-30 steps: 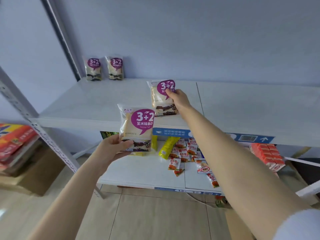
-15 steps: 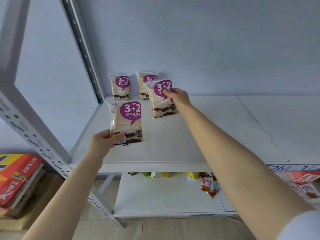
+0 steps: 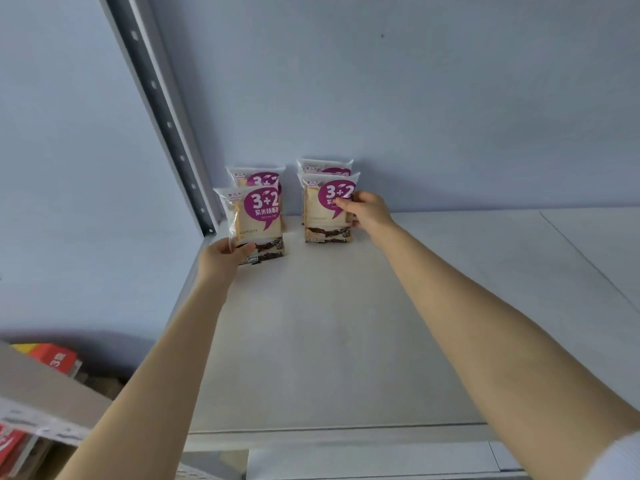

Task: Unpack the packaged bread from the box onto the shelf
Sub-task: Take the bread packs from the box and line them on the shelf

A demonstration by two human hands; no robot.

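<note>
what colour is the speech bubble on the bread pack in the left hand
Purple with white "3+2" lettering, on the bread pack; head view.

On the shelf [image 3: 346,341] I see four bread packets in two pairs near the back wall [image 3: 415,98]: the rear left packet [image 3: 258,176] and the rear right packet [image 3: 323,166] stand at the back, with the front left packet [image 3: 258,220] and the front right packet [image 3: 322,216] upright directly before them, the pairs apart side by side. My left grip [image 3: 221,258] holds the front left packet at its lower left corner, just right of the upright post [image 3: 166,116], and my right grip [image 3: 369,211] holds the front right packet at its right edge. Stacked boxes [image 3: 52,358] lie below and to the left of the shelf, and a lower shelf [image 3: 363,459] shows beneath its front edge.
</note>
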